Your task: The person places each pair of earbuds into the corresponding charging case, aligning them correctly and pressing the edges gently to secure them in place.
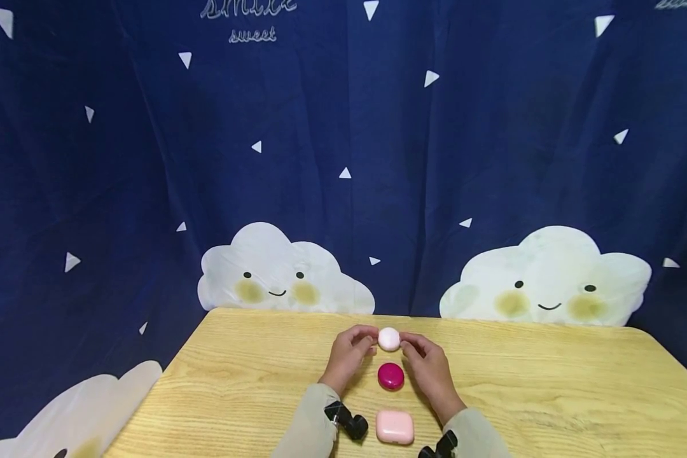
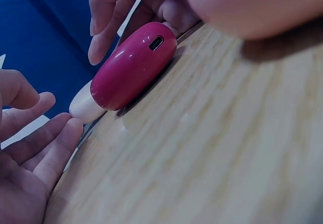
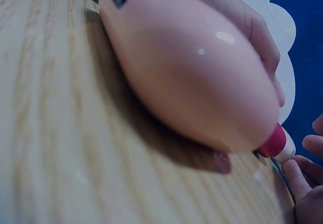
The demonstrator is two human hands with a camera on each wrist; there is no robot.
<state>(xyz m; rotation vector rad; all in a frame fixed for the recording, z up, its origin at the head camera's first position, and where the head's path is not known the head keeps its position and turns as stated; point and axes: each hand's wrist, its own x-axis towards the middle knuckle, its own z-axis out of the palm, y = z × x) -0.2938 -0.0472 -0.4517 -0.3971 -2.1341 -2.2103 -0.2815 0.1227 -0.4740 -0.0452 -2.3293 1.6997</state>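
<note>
Three smooth rounded cases lie in a row running away from me. Farthest is a small pale-pink round case (image 1: 388,339). My left hand (image 1: 348,356) is on its left side, fingertips right at its edge. From the other side my right hand (image 1: 429,369) has its fingertips at the right edge. In the left wrist view, the left fingers (image 2: 58,146) are loosely extended against the pale case (image 2: 87,104). Between the wrists sits a magenta round case (image 1: 390,376), its charging port showing in the left wrist view. Nearest is a rounded-rectangular pink case (image 1: 394,426), which fills much of the right wrist view.
The cases and hands are on a light wood table (image 1: 252,381). Behind its far edge hangs a dark blue curtain (image 1: 303,127) printed with clouds and triangles. Black wrist mounts (image 1: 346,420) are strapped over the beige sleeves, close on either side of the pink case.
</note>
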